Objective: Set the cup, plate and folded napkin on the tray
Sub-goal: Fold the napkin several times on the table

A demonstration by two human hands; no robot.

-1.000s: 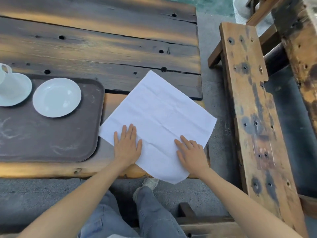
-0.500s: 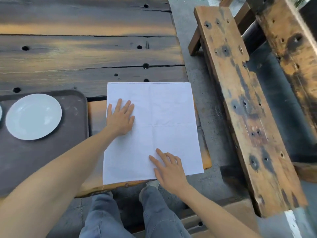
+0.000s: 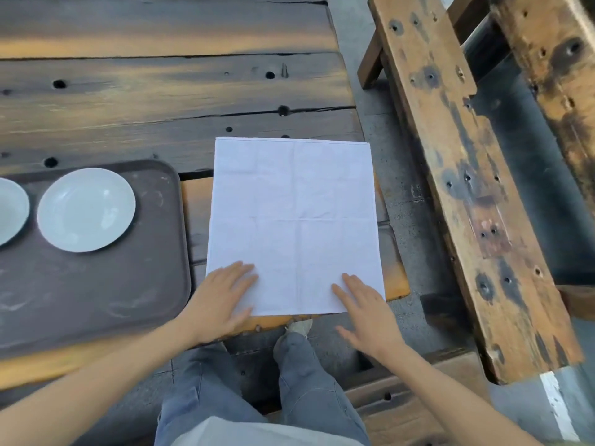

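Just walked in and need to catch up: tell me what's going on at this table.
A person is setting a tray. The plate already sits on the tray, with a second white dish beside it at the picture's left edge; no cup shows in view. The napkin lies spread flat and unfolded on the table, right of the tray. The left hand and right hand rest flat on its near corners, probably about to fold it.

Bare forearms, no sleeves, blue-grey jeans (image 3: 309,381), pale shirt hem — light sneaker (image 3: 299,326), partly hidden.
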